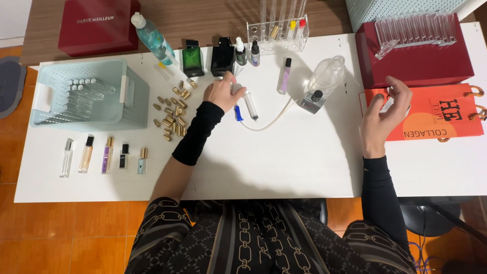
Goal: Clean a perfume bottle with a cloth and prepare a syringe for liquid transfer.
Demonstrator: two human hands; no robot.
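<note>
Five slim spray vials lie in a row at the near left. Two square bottles, green and black, stand far, beside two small droppers. Two dark red boxes sit far left and right.

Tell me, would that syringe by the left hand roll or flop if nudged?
The syringe lies on its side with a round barrel, so it would likely roll. Its thin tube curves loosely, so it probably flops and drags. It looks like light plastic.
</note>
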